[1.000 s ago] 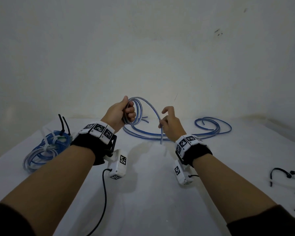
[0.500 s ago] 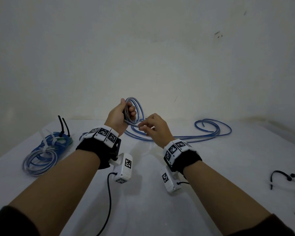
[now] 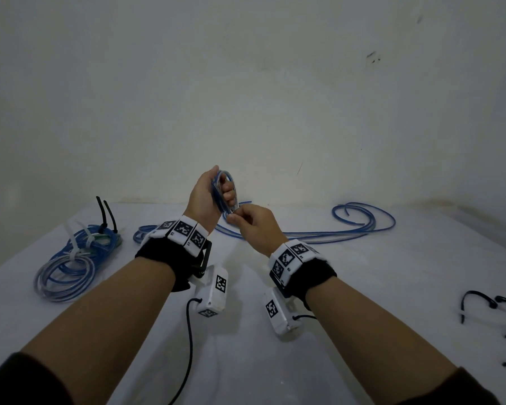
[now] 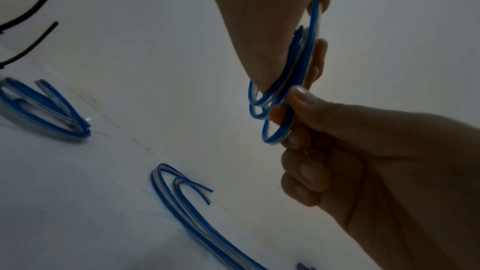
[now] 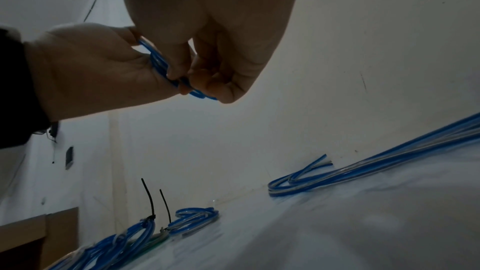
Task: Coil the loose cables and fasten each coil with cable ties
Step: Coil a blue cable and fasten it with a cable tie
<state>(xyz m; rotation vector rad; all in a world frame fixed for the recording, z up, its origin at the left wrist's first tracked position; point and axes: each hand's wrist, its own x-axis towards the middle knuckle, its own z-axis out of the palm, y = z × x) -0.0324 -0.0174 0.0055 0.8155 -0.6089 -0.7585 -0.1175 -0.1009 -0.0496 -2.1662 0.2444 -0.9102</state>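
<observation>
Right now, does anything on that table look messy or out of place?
Only mildly: loose blue cable sprawls uncoiled along the table's far edge, and the tied coils at left have long tie tails sticking up untrimmed. Nothing looks damaged.

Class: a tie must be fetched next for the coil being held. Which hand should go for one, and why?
Right. The loose black ties lie on its side of the table, and the right hand only pinches the coil, which the left hand grips.
</observation>
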